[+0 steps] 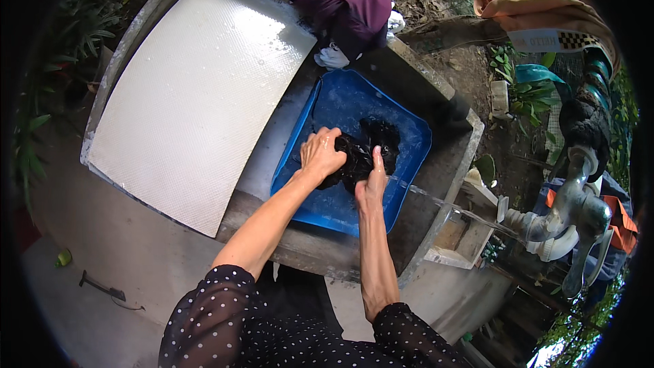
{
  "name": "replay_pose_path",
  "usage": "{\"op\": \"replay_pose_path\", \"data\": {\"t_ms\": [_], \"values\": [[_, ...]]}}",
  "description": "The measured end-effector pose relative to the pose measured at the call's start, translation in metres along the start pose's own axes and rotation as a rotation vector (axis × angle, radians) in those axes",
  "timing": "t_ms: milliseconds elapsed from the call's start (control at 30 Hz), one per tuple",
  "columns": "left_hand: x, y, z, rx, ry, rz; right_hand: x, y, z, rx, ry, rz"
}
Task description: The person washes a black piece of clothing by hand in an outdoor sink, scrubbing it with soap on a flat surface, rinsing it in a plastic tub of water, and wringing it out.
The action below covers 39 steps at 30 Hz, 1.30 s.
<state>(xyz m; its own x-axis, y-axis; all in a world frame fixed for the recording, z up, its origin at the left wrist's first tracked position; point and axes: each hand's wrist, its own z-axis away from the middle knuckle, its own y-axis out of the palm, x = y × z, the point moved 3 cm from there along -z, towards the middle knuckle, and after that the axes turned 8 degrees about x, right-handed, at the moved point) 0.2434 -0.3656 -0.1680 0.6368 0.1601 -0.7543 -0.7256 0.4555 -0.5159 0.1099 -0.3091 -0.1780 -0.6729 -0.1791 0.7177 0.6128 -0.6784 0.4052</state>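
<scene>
Both of my hands grip a wet black cloth [380, 135] over a blue plastic basin [334, 89]. My left hand [322, 151] is closed around its left part, the knuckles wet. My right hand [373, 176] holds the other part, thumb pointing up along the fabric. Cloudy water lies in the basin beneath the cloth. A thin stream of water [434, 198] runs from the metal faucet [572, 214] on the right to the basin, close by my right hand. The cloth's lower side is hidden by my hands.
The basin sits in a concrete sink [472, 135], right of a wet, textured white washboard surface [204, 97]. Maroon clothing [352, 5] and white cloth [332, 56] lie on the far rim. An orange cloth [546, 0] hangs above the faucet pipe. A concrete box [460, 235] adjoins the sink's right side.
</scene>
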Motion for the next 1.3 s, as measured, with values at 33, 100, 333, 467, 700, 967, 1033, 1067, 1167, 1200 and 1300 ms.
{"op": "replay_pose_path", "data": {"t_ms": [33, 100, 333, 467, 700, 967, 1033, 1067, 1167, 1200, 1300], "values": [[0.009, -0.006, -0.002, -0.005, -0.042, -0.073, 0.001, -0.003, 0.0, 0.027, 0.019, -0.006], [0.02, -0.01, 0.003, -0.132, -0.007, -0.261, 0.004, -0.017, -0.001, 0.044, 0.064, 0.046], [0.035, 0.056, 0.033, 0.416, 0.283, -0.726, -0.082, -0.124, -0.041, 0.117, -0.458, 1.758], [0.093, 0.08, 0.009, 0.505, 0.116, -0.825, -0.115, -0.115, -0.056, 0.447, -0.23, 2.16], [0.017, 0.076, 0.004, 0.59, 0.261, -0.563, -0.055, -0.173, -0.091, -0.076, 0.03, 0.723], [-0.048, -0.01, 0.01, 0.397, 0.614, -0.109, 0.042, 0.002, 0.038, 0.613, 0.139, 0.148], [-0.05, -0.015, -0.003, 0.448, 0.58, -0.074, 0.048, -0.019, 0.034, 0.55, 0.131, 0.8], [-0.047, -0.01, -0.008, 0.456, 0.539, -0.077, 0.043, -0.028, 0.033, 0.47, 0.119, 0.831], [-0.048, -0.019, 0.0, 0.292, 0.429, -0.052, 0.009, -0.04, 0.027, 0.147, 0.195, 0.108], [-0.046, -0.024, 0.008, 0.199, 0.412, -0.105, -0.002, -0.042, 0.03, 0.105, 0.372, -0.163], [-0.07, -0.022, 0.05, 0.192, 0.721, 0.05, -0.012, -0.031, 0.02, 0.263, 0.253, -0.314]]}}
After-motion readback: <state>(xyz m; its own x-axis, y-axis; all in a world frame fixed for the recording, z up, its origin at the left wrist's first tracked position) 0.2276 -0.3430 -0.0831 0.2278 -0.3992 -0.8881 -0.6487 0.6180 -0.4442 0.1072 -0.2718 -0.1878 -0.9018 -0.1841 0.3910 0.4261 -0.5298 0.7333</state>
